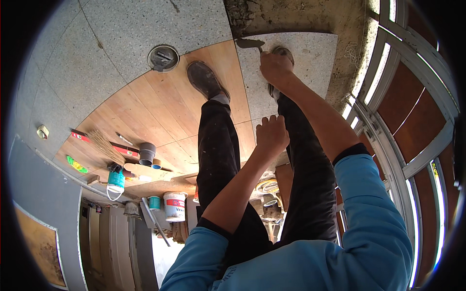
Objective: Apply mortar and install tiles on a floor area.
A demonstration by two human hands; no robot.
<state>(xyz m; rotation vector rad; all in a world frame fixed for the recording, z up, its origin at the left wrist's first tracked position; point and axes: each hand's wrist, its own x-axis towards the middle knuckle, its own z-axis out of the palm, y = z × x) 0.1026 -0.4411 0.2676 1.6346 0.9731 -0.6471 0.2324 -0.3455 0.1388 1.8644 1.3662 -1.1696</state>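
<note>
Two bare hands show in my feed from the head camera. At 1 o'clock, the right hand (276, 67) has its fingers wrapped round the handle of a trowel (249, 43); the blade reaches away toward 12 o'clock, over the left edge of a speckled slab (310, 53). I cannot tell whether the blade touches anything. Toward 3 o'clock, the left hand (271, 133) is curled narrow in front of the dark trousers (216, 140), its palm turned from me, so I cannot say whether it holds something.

As for how far things have come, I see speckled flooring (126, 29) down at 11 o'clock and wood-look flooring (160, 106) at 10. The slab lies flat between 1 and 2 o'clock, with a shoe (284, 52) on it. Beyond its far edge, at 1 o'clock, rough ground (301, 17) lies uncovered; I judge that part not yet done. Whether the slab is fixed, I cannot tell. A round metal dish (163, 58) rests between 10 and 11, and a white bucket (174, 206) stands between 7 and 8.
</note>
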